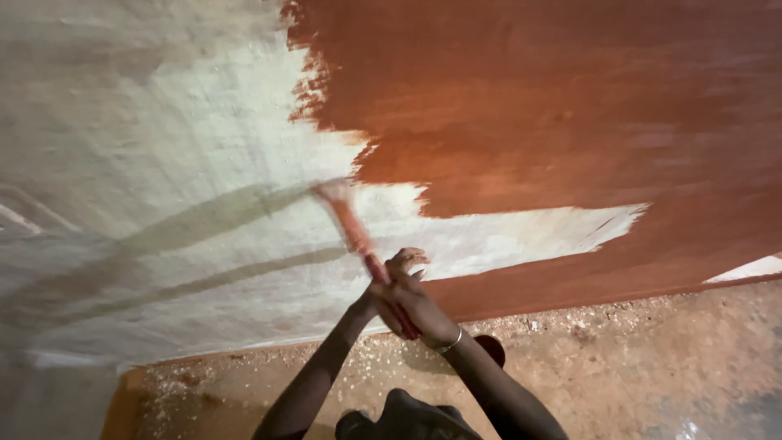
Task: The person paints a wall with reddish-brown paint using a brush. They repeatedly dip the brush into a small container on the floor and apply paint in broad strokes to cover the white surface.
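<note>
wall painting: brush held in both hands against a part-coated wall

nearest the camera, at the bottom edge, a dark garment (407,420) is seen, with two bare forearms rising from it toward the wall. the forearms are crossed at the wrists. a thin metal bangle (450,342) is worn on the right wrist.

the right hand (415,305) is closed around the lower part of a brush handle, fingers wrapped over it. the left hand (399,269) is pressed in against the same handle just above; its fingers are seen curled near the handle, but whether they are fully closed on it cannot be told, as the right hand covers much of it.

the brush (354,228) is held tilted, its reddish handle running up and to the left from the hands. its head is blurred and lies against the wall, just left of the edge of the painted area.

the wall (163,163) is pale and bare on the left and in a wedge-shaped strip to the right of the hands. the red-brown paint (554,106) covers the upper right and a band along the wall's foot. two long shadows are cast across the bare part.

the floor (635,358) is rough, tan and strewn with pale specks along the wall's foot.
</note>
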